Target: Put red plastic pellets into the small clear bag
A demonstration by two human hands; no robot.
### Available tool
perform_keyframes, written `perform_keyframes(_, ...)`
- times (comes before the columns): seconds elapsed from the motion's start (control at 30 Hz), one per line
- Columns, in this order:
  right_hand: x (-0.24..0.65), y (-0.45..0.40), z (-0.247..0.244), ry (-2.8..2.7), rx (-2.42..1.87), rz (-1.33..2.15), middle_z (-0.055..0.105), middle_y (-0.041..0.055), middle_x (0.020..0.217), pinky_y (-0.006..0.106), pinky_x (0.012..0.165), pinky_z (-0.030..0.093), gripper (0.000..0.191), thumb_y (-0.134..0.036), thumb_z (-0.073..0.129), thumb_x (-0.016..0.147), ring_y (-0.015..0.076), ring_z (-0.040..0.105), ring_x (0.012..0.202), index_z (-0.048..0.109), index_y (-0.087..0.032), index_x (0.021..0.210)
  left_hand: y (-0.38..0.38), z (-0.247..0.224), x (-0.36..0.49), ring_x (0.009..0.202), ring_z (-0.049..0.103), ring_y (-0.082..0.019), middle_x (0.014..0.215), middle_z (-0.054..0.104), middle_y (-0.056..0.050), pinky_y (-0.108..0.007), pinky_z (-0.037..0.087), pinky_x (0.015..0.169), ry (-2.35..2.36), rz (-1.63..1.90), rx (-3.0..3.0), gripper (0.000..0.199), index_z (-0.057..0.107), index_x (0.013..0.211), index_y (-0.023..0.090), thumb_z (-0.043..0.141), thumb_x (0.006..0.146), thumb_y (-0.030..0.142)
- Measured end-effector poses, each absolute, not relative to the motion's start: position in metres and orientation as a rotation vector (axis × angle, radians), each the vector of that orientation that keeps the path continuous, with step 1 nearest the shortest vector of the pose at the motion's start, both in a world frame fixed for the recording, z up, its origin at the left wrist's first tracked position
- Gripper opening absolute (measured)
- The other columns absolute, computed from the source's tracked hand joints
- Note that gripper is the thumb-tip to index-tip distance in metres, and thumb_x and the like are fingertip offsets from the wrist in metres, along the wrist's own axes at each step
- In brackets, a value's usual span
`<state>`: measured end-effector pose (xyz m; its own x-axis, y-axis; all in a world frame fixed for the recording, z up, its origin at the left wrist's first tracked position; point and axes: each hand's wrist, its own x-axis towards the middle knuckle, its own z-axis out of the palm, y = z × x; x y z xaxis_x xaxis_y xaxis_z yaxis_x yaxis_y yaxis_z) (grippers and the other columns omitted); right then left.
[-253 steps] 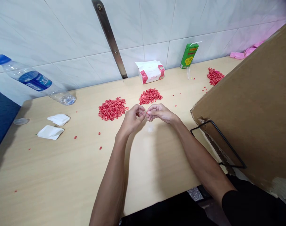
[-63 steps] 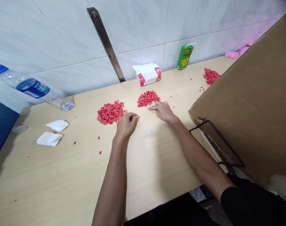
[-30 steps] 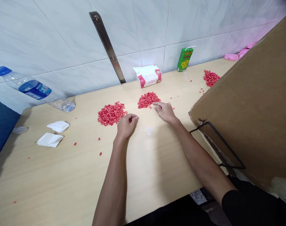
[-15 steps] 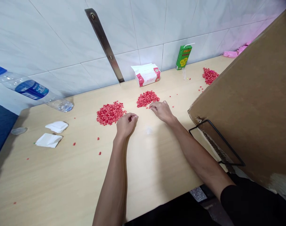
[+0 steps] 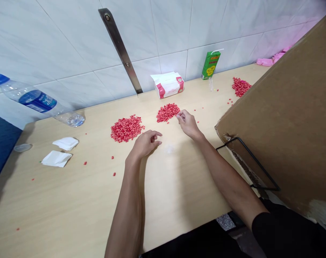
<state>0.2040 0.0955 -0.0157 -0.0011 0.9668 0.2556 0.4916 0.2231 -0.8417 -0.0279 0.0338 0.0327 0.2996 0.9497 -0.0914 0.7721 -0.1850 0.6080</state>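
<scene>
My left hand is over the table just right of a larger pile of small red pieces. Its thumb and index finger are apart, and nothing shows between them. My right hand is at the right edge of a smaller pile of red pieces. Its fingers are curled and the fingertips are pinched together; whether a red piece is between them is too small to tell. A faint whitish patch lies on the tabletop below and between both hands.
A tissue pack and a green drink carton stand by the tiled wall. At right, a large cardboard box covers part of the table near a third red pile. A plastic bottle and folded tissues are at left.
My right hand has drawn back slightly to the right from the smaller pile. The left hand has shifted a little right, and its thumb and index finger have parted.
</scene>
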Motion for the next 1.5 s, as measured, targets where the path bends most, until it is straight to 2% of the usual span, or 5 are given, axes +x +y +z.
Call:
perform_keyframes(0.43, 0.203, 0.097, -0.018, -1.583, -1.361, 0.699, 0.058, -0.0009, 0.067, 0.025, 0.059, 0.036, 0.017, -0.035, 0.048, 0.092, 0.0153, 0.052, 0.062, 0.054, -0.020, 0.090, 0.032, 0.037, -0.015, 0.091, 0.061, -0.020, 0.100, 0.067, 0.000, -0.031, 0.041, 0.074, 1.581, 0.314, 2.145, 0.016, 0.069, 0.087, 0.025, 0.054, 0.087, 0.029)
perform_keyframes(0.8, 0.204, 0.096, -0.015, -1.530, -1.358, 0.730, 0.061, 0.0001, 0.070, 0.026, 0.060, 0.039, 0.015, -0.032, 0.048, 0.092, 0.0151, 0.055, 0.063, 0.055, -0.019, 0.089, 0.032, 0.037, -0.010, 0.093, 0.057, -0.025, 0.093, 0.064, -0.008, -0.038, 0.042, 0.082, 1.495, 0.241, 2.216, 0.013, 0.055, 0.080, 0.019, 0.043, 0.085, 0.018)
perform_keyframes(1.07, 0.191, 0.094, 0.001, -1.207, -0.904, 1.352, 0.071, 0.0046, 0.083, 0.027, 0.067, 0.053, 0.026, -0.037, 0.069, 0.082, 0.0153, 0.069, 0.071, 0.054, -0.017, 0.089, 0.029, 0.040, -0.015, 0.076, 0.057, -0.017, 0.082, 0.061, -0.002, -0.029, 0.044, 0.071, 1.314, 0.649, 1.845, 0.006, 0.047, 0.082, 0.020, 0.048, 0.086, 0.025)
perform_keyframes(1.23, 0.184, 0.080, 0.012, -1.142, -0.732, 1.731, 0.074, 0.0078, 0.086, 0.025, 0.067, 0.054, 0.037, -0.040, 0.081, 0.072, 0.0164, 0.071, 0.073, 0.058, -0.015, 0.087, 0.031, 0.040, -0.013, 0.077, 0.058, -0.015, 0.084, 0.061, -0.002, -0.029, 0.046, 0.071, 1.199, 0.889, 1.653, 0.018, 0.048, 0.092, 0.019, 0.060, 0.083, 0.029)
perform_keyframes(1.5, 0.182, 0.075, 0.010, -1.185, -0.617, 1.928, 0.074, 0.0077, 0.085, 0.024, 0.064, 0.054, 0.037, -0.040, 0.083, 0.072, 0.0160, 0.071, 0.071, 0.063, -0.013, 0.089, 0.031, 0.045, -0.006, 0.076, 0.060, -0.014, 0.084, 0.059, -0.001, -0.027, 0.047, 0.069, 1.301, 1.168, 1.753, 0.018, 0.050, 0.097, 0.020, 0.061, 0.085, 0.027)
